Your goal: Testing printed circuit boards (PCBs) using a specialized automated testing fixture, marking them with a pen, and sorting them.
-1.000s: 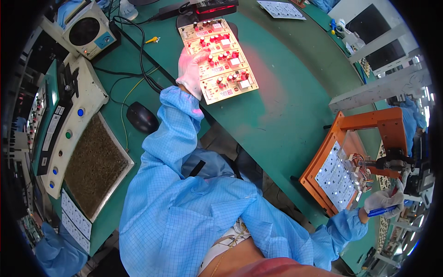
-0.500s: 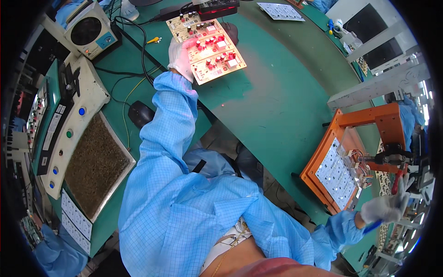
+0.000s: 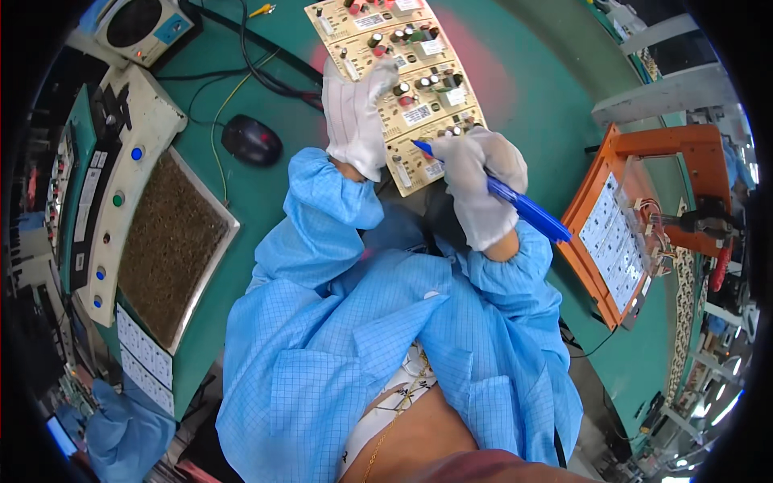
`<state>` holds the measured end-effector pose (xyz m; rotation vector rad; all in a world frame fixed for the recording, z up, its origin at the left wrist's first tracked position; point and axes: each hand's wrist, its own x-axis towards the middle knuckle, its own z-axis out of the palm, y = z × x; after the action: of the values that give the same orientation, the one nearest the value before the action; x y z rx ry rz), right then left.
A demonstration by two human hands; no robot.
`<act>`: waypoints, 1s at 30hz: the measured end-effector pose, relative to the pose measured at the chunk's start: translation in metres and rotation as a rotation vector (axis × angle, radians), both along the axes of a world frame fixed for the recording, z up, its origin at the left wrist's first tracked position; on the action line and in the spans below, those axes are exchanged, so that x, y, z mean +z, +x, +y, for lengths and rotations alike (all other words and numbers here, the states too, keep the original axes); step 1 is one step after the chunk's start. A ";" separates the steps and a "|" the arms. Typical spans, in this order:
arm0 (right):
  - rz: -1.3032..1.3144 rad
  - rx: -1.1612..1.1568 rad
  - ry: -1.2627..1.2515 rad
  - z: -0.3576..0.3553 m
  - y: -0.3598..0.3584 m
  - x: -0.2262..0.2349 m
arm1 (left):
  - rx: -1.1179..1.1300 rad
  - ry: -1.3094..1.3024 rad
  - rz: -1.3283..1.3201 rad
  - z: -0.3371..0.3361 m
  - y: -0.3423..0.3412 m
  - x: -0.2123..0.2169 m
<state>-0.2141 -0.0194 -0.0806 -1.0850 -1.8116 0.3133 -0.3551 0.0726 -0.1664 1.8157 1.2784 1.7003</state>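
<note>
My gloved left hand [image 3: 356, 121] grips the left edge of a tan circuit board panel [image 3: 390, 121], its fingers curled onto the top face. The panel is tilted and carries several repeated sections of capacitors, white blocks and labels. My gloved right hand [image 3: 485, 181] is closed round a blue marker pen [image 3: 527, 211]. The pen's tip points left over the panel's nearest section; whether it touches the board I cannot tell. The right fingers cover part of the board's near right corner.
At right stands an orange test fixture [image 3: 588, 233] holding a white board panel [image 3: 613, 241]. A black mouse [image 3: 252, 140] and cables [image 3: 266, 84] lie left of my left hand. Farther left is a machine with coloured buttons [image 3: 118, 198] and a brown textured tray [image 3: 173, 249].
My right hand has swung from beside the orange fixture to the board, bringing the blue marker pen. My left hand has drawn the panel nearer and away from the red-lit scanner.
</note>
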 end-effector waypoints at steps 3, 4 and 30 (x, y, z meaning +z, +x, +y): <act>-0.027 -0.269 0.183 0.001 -0.001 -0.044 | -0.105 -0.084 -0.317 -0.007 0.011 -0.004; -0.034 -0.241 0.053 -0.003 0.001 -0.046 | -0.129 -0.061 -0.340 -0.014 0.010 0.011; 0.163 -0.185 0.377 -0.031 0.049 0.052 | -0.706 -0.273 -0.795 -0.071 0.040 0.100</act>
<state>-0.1651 -0.0505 -0.0282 -0.9219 -1.5342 -0.0504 -0.3150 0.0013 -0.0669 1.0388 0.4236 1.4757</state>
